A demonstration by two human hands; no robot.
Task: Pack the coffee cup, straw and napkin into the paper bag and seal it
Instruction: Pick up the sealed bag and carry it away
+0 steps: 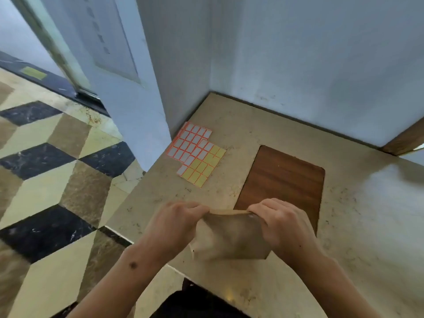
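Both forearms reach forward over the near bench (286,138) edge. The left hand (174,222) and right hand (282,222), knuckles up, each pinch a top corner of the bag (229,239), which stands between them on the bench.

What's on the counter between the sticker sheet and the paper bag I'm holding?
Nothing: in the head view only bare counter separates the sticker sheet from the paper bag, whose top edge the left hand and right hand pinch.
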